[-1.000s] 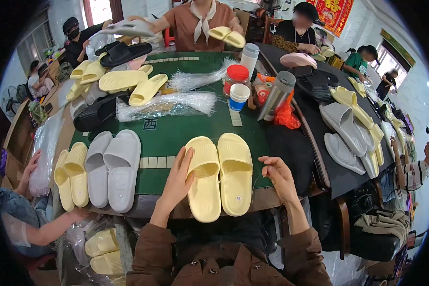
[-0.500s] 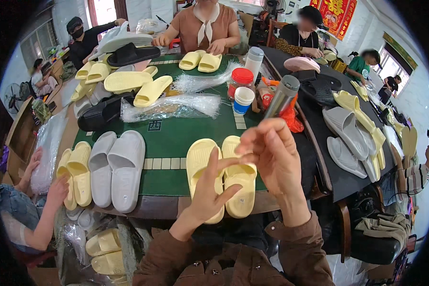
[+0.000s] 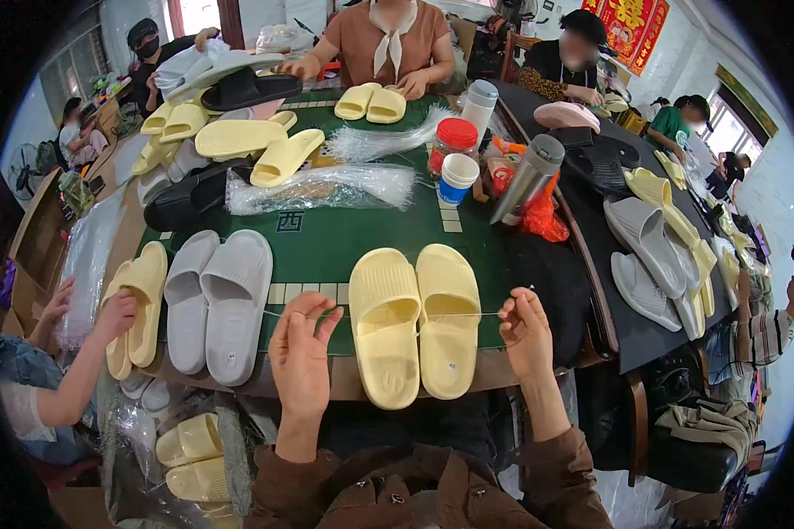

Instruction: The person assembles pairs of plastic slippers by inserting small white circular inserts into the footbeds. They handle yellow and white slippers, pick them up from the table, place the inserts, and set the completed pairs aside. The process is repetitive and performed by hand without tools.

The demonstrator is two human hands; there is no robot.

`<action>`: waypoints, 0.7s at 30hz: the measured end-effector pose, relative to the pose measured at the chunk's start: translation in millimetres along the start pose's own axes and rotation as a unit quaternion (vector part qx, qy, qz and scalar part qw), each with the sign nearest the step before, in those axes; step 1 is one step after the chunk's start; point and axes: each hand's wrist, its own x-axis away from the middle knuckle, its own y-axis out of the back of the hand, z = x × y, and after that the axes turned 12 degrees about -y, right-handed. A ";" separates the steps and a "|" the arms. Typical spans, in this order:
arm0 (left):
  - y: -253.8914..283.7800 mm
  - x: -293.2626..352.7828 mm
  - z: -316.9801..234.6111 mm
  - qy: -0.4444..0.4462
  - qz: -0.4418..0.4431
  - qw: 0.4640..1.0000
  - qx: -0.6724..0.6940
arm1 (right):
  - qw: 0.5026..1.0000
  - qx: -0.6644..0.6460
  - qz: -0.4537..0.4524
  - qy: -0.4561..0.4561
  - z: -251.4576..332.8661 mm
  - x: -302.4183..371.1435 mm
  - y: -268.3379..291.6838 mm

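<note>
A pair of yellow slippers [image 3: 385,331] lies side by side on the table's near edge, toes away from me. A thin clear plastic strand [image 3: 487,314] stretches from the right slipper's strap to my right hand [image 3: 528,333], whose fingertips pinch it. On the other side my left hand [image 3: 300,351] is closed in a pinch, with a bit of thin strand sticking out past its fingers. Between the slippers part of the strand shows; the rest is too fine to follow.
Grey slippers [image 3: 236,309] stand to the left, beside yellow ones that a co-worker's hand [image 3: 119,313] touches. Farther back lie bundles of clear strands [image 3: 362,187], a blue-and-white cup [image 3: 457,179], a red-lidded jar [image 3: 454,141] and a steel flask [image 3: 531,176]. More slippers cover the right table.
My hands have come down from above the slippers and spread apart to either side of them. The strand now runs out taut to the right. The co-worker's hand at left has shifted slightly.
</note>
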 end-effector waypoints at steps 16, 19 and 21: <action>6.5 51.1 21.7 0.167 0.190 0.907 -0.335 | 0.966 0.253 0.017 -0.045 -8.2 27.4 -20.4; 4.1 49.3 40.3 0.034 0.247 0.856 -0.453 | 0.924 0.379 0.030 0.033 -31.2 17.4 -23.3; -10.9 43.5 40.6 0.079 0.263 0.836 -0.476 | 0.863 0.488 0.031 0.127 -41.4 9.2 -25.3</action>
